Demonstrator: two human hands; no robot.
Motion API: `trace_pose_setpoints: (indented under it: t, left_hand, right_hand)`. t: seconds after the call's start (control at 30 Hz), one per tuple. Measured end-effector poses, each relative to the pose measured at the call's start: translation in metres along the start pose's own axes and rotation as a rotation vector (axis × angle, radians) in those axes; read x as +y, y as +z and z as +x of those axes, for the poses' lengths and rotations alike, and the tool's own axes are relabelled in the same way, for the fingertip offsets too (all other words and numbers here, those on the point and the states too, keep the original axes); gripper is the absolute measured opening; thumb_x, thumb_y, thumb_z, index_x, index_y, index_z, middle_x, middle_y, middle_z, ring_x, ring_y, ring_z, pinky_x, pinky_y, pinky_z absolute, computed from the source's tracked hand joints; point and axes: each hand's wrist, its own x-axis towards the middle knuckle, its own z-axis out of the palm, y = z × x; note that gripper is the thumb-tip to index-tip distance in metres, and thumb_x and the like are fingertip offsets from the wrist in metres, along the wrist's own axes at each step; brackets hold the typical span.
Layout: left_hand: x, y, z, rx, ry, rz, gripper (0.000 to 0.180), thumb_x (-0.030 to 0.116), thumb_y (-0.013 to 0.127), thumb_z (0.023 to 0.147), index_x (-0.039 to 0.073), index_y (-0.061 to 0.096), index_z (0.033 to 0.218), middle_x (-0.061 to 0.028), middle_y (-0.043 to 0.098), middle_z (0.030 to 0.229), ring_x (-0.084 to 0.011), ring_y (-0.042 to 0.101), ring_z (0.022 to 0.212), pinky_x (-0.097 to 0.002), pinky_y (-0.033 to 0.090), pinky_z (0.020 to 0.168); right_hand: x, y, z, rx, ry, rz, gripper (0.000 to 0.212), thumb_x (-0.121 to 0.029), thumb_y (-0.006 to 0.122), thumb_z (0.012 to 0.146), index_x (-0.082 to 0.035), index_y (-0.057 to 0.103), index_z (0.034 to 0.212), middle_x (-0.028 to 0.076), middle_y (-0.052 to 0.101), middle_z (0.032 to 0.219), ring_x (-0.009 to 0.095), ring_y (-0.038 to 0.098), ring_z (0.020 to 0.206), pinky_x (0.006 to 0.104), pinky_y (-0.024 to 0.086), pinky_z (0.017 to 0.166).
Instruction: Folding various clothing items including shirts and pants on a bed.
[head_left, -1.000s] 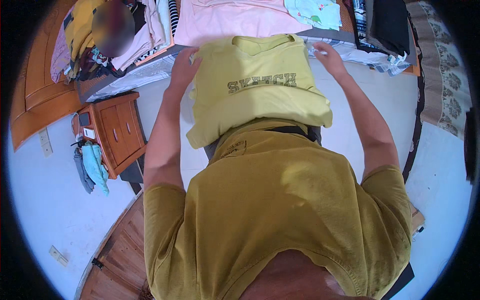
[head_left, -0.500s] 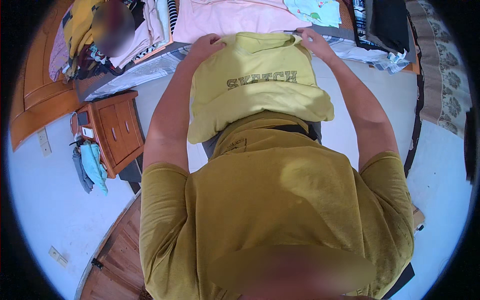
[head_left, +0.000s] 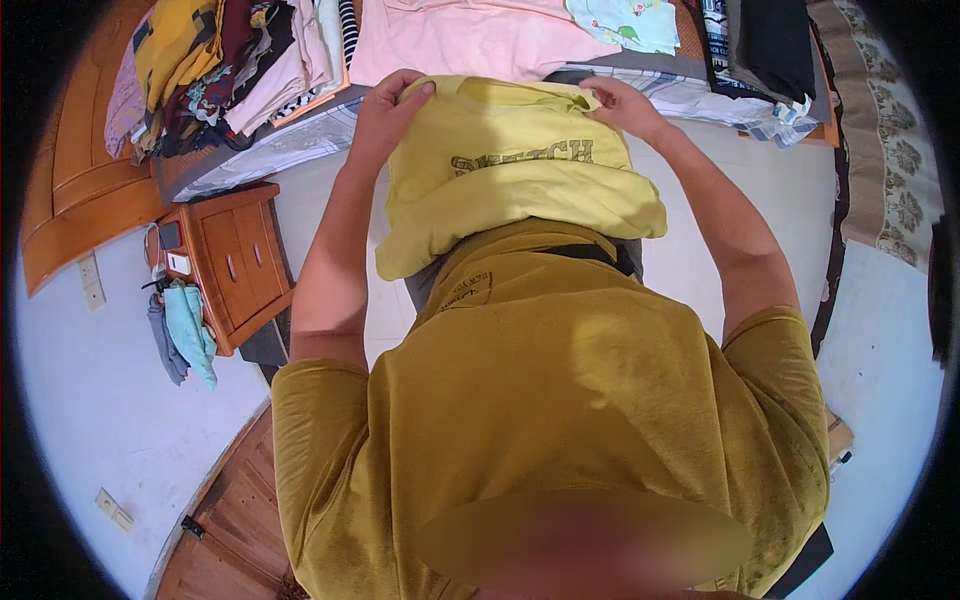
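A yellow T-shirt (head_left: 530, 185) with dark printed lettering hangs spread between my two hands in front of my body. Its lower part is bunched in a thick fold near my waist. My left hand (head_left: 393, 103) pinches the upper left corner, thumb on top. At the upper right corner, my right hand (head_left: 620, 105) grips the cloth between thumb and fingers. Just beyond the held edge lies a pink garment (head_left: 460, 40) spread on the bed. Some fingertips are hidden behind the cloth.
A heap of mixed clothes (head_left: 240, 70) covers the bed's left end. Dark folded clothes (head_left: 775, 45) are stacked at its right, beside a light blue printed garment (head_left: 630, 22). A wooden nightstand (head_left: 240, 260) stands left. A patterned curtain (head_left: 890, 140) hangs at the right.
The shirt's top edge has tipped over, so its neck opening is less visible and the lettering partly folded. My left hand has turned slightly, and my right hand has dropped a little.
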Motion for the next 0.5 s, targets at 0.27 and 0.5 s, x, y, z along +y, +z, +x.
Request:
trace_pose_setpoints:
  t: [0.27, 0.5]
  left_hand:
    - [0.05, 0.001, -0.03, 0.029, 0.122, -0.152, 0.013, 0.017, 0.061, 0.084, 0.004, 0.061, 0.088, 0.0042, 0.057, 0.074, -0.0023, 0.05, 0.065, -0.0171, 0.04, 0.057]
    - [0.053, -0.049, -0.032, 0.216, 0.143, 0.064, 0.014, 0.015, 0.063, 0.082, 0.004, 0.062, 0.089, 0.0028, 0.059, 0.081, -0.0031, 0.051, 0.072, -0.0179, 0.041, 0.064]
  right_hand:
    - [0.007, -0.011, 0.008, 0.232, 0.026, -0.321, 0.021, -0.014, 0.063, 0.073, -0.005, 0.06, 0.092, 0.007, 0.057, 0.079, 0.019, 0.053, 0.072, 0.0297, 0.043, 0.067]
    - [-0.059, -0.093, -0.01, 0.026, -0.064, 0.297, 0.013, -0.018, 0.063, 0.079, -0.009, 0.056, 0.084, -0.005, 0.055, 0.078, 0.006, 0.05, 0.07, 0.0204, 0.04, 0.062]
